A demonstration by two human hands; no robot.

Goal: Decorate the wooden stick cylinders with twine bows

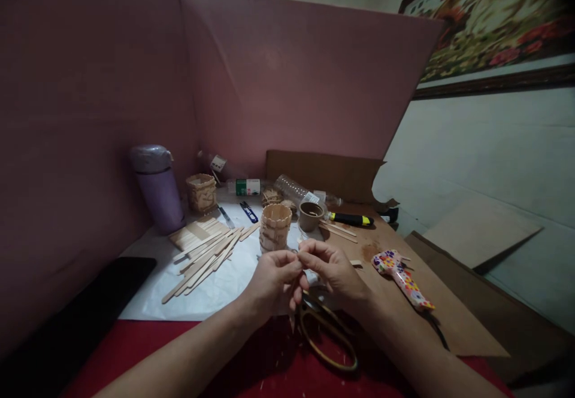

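My left hand (276, 272) and my right hand (330, 265) meet at the fingertips above the front of the white sheet. Both are closed in a pinch, and whatever lies between the fingers is too small or hidden to make out. Right below them is a pair of scissors (332, 350) with large gold-coloured handles; its upper part is covered by my hands. The lower fingers of my left hand come close to it, and I cannot tell if they touch. Just behind my hands stands a cup-shaped holder (275, 227) covered in pale wood pieces.
Loose craft sticks (209, 260) lie left on the white sheet (148, 290). Behind are a purple tumbler (162, 200), a second wooden holder (201, 193), a small brown cup (311, 215), plastic bottles (291, 188) and a yellow-black cutter (353, 219). A flowered glue gun (404, 278) rests on cardboard, right.
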